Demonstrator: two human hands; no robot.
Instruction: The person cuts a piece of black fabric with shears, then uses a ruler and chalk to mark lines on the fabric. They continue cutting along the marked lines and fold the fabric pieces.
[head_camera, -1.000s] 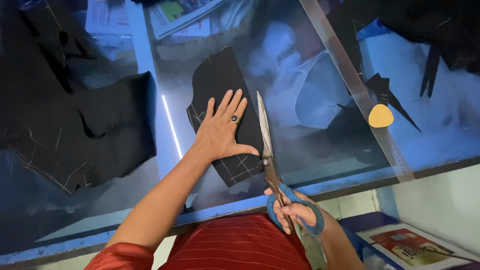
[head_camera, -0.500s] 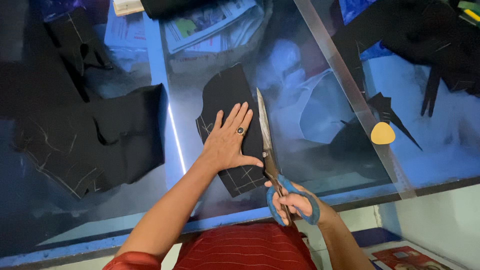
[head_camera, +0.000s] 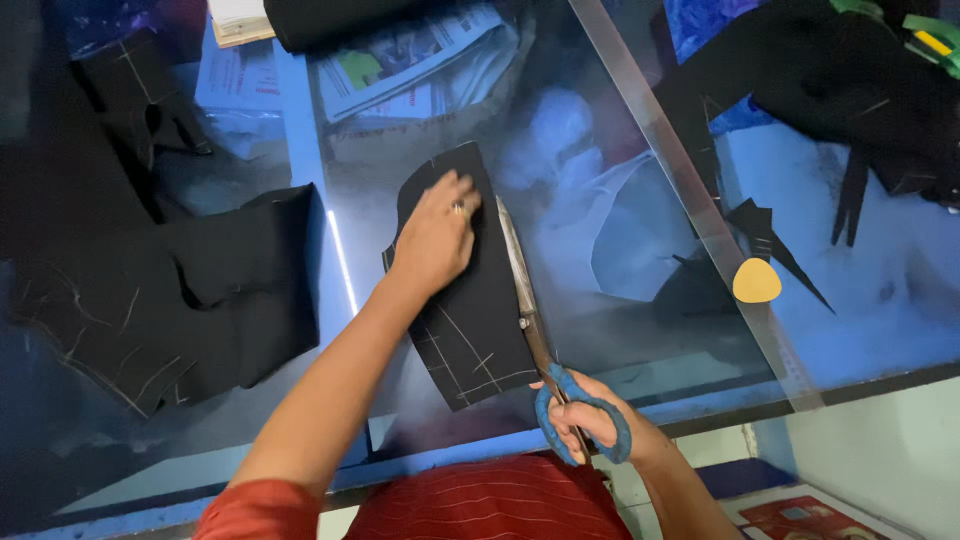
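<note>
Black fabric piece (head_camera: 470, 300), chalk-marked, lay flat on the glass-topped desk (head_camera: 640, 130), near its front edge; taken as landmark.
Left hand (head_camera: 437, 233): rested flat on the upper part of the fabric piece, fingers loosely curled, gripping nothing; ring on one finger.
Right hand (head_camera: 600, 425): closed through the blue handles of the scissors (head_camera: 535, 340), below and right of the fabric piece.
Scissors: blades lay along the fabric piece's right edge, tips pointing away from the person; whether the blades were parted could not be told.
Clear ruler (head_camera: 690, 200): slanted well right of the fabric piece.
Yellow tailor's chalk (head_camera: 756, 282): beside the ruler's right edge.
Larger black cloth (head_camera: 170, 290): well left of the fabric piece.
Folded newspaper (head_camera: 420, 50): beyond the fabric piece.
</note>
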